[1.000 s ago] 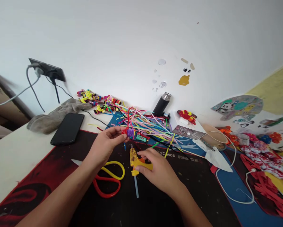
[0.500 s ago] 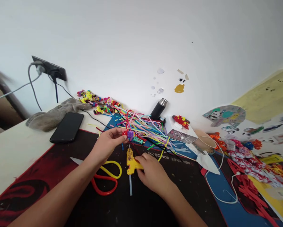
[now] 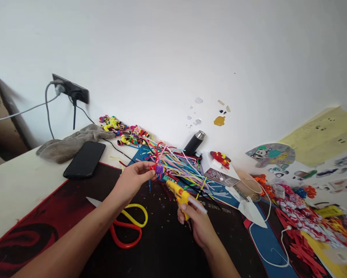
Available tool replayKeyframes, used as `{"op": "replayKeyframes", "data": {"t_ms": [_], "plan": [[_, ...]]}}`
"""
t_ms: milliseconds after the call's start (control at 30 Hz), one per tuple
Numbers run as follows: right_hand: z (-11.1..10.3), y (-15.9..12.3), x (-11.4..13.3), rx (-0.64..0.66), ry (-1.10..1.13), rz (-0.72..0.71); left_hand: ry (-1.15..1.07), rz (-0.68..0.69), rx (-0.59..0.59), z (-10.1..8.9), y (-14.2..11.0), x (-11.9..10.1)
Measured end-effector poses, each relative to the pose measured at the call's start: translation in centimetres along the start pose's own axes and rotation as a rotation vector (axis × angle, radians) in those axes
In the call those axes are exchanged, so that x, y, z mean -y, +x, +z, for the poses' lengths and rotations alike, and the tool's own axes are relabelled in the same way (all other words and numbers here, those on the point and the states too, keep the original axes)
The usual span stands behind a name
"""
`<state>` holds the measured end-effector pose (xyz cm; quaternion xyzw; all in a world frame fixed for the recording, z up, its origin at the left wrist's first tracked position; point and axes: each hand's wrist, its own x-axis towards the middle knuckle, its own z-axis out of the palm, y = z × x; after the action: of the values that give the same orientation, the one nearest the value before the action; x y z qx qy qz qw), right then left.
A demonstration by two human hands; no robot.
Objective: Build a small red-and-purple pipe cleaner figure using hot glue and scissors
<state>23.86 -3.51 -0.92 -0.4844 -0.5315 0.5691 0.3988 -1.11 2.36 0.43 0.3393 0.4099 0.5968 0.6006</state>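
Note:
Between the thumb and fingers of my left hand (image 3: 137,179) is a small red and purple pipe-cleaner figure (image 3: 159,169), with a red stem sticking up from it. My right hand (image 3: 198,223) is wrapped round the handle of a yellow glue gun (image 3: 181,197). A pale glue stick juts from the gun's rear, and its nozzle points up and left, a short way below and right of the figure. Scissors (image 3: 126,244) with one red and one yellow handle lie on the dark mat (image 3: 161,255), partly under my left forearm.
A heap of coloured pipe cleaners (image 3: 179,162) lies behind my hands, with a black thermos (image 3: 194,143) beyond it. Finished-looking small figures (image 3: 112,124) and a black phone (image 3: 85,160) are at left. A white cable (image 3: 257,249) loops at right near red strips (image 3: 306,249).
My right hand has picked up the glue gun from the mat and tilted it, nozzle now toward the figure. My left hand still holds the figure. The view has tipped slightly upward.

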Motion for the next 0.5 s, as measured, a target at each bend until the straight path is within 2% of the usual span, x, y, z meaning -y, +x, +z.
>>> {"op": "replayKeyframes", "data": {"t_ms": [100,200,367,500], "plan": [[-0.3,0.0,0.3,-0.066,0.266,-0.009,0.000,-0.002,-0.005,0.0,0.1,0.1],[-0.2,0.4,0.5,-0.074,0.431,-0.020,0.005,-0.001,-0.009,0.0,0.2,0.3],[0.8,1.8,1.1,-0.034,0.481,-0.012,0.023,0.008,0.001,-0.1,0.3,0.8],[1.8,3.2,2.0,-0.009,0.421,-0.079,0.064,0.003,0.004,-0.1,0.4,1.0]]}}
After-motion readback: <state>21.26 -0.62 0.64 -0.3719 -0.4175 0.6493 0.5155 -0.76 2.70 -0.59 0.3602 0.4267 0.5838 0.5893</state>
